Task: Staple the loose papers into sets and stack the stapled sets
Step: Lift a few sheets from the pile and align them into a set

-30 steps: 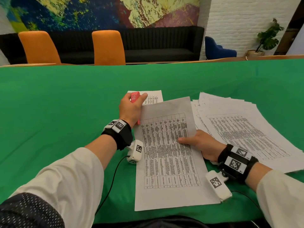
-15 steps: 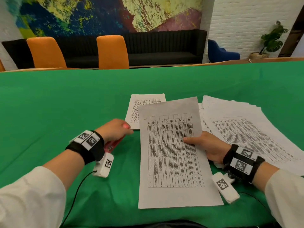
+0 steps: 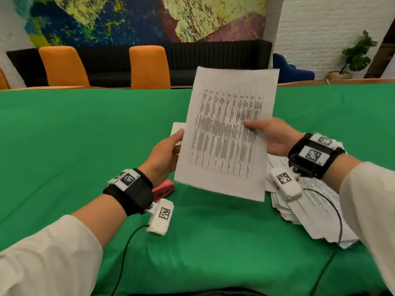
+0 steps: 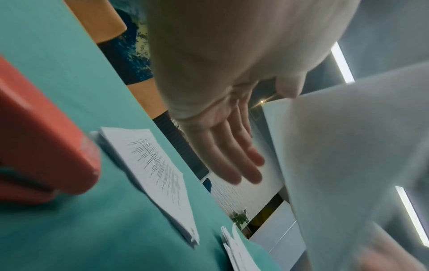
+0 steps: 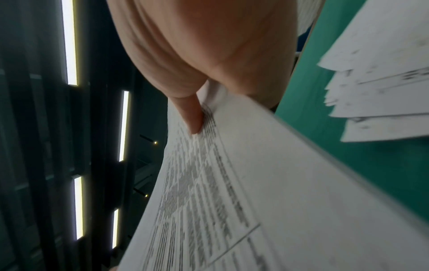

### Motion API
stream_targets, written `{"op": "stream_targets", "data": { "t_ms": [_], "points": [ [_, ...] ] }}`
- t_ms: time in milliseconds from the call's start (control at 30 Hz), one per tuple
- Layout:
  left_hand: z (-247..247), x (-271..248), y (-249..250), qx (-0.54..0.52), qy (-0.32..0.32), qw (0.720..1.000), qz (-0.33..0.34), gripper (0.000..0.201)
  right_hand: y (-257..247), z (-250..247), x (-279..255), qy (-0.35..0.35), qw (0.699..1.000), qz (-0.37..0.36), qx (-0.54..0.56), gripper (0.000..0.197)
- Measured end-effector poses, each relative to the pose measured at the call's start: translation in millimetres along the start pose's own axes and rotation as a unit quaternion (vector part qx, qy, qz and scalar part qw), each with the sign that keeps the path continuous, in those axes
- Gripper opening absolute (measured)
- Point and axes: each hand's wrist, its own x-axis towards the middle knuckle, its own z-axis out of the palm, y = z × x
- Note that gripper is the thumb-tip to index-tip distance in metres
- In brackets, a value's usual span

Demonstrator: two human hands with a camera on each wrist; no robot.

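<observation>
we hold the paper set (image 3: 226, 133) raised: right hand (image 3: 271, 137) pinches its edge, left hand (image 3: 164, 157) supports with straight fingers, probably for stacking.

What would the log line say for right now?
right hand: pinches paper set | left hand: supports paper set, fingers straight | red stapler: on green table

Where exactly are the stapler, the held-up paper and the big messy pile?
stapler (image 3: 163, 188), head view, red top.
held-up paper (image 3: 226, 133), head view, printed middle.
messy pile (image 3: 316, 201), head view, top sheet.
</observation>
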Motion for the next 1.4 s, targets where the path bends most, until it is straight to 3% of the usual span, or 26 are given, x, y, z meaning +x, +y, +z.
{"op": "stream_targets", "data": {
  "t_ms": [167, 333, 467, 567, 667, 767, 967, 1100, 1267, 1333, 1400],
  "points": [
    [5, 16, 22, 0.024, 0.091, 0.994, 0.062, 0.043, -23, 11, 40, 0.056, 0.998, -0.027, -0.009, 0.031],
    [-9, 54, 37, 0.104, 0.151, 0.981, 0.064, 0.027, -28, 14, 70, 0.096, 0.994, -0.036, -0.031, 0.032],
    [-33, 93, 30, 0.143, 0.224, 0.964, 0.033, 0.029, -11, 22, 76, 0.066, 0.99, 0.047, -0.118, 0.027],
    [-47, 113, 13, 0.154, 0.251, 0.956, 0.005, 0.018, 14, 22, 78, 0.036, 0.976, 0.113, -0.185, 0.027],
    [-54, 125, -8, 0.211, 0.227, 0.949, -0.053, 0.021, 38, 22, 85, 0.054, 0.97, 0.12, -0.206, 0.029],
    [-54, 130, -21, 0.279, 0.185, 0.937, -0.1, 0.006, 60, 22, 94, 0.072, 0.963, 0.111, -0.234, 0.034],
    [-42, 114, -8, 0.398, 0.145, 0.899, -0.11, 0.011, 86, 16, 105, 0.068, 0.95, 0.105, -0.287, 0.034],
    [-50, 114, -4, 0.39, 0.128, 0.905, -0.114, 0.026, 87, 16, 105, 0.067, 0.942, 0.098, -0.313, 0.043],
    [-54, 111, -4, 0.36, 0.099, 0.912, -0.172, 0.009, 87, 18, 103, 0.059, 0.924, 0.07, -0.37, 0.058],
    [-57, 110, -3, 0.424, 0.066, 0.881, -0.199, 0.043, 88, 21, 99, 0.029, 0.898, 0.046, -0.437, 0.064],
    [-54, 106, 2, 0.498, 0.026, 0.841, -0.21, 0.059, 87, 24, 93, -0.007, 0.858, 0.024, -0.513, 0.069]
  ]
}}
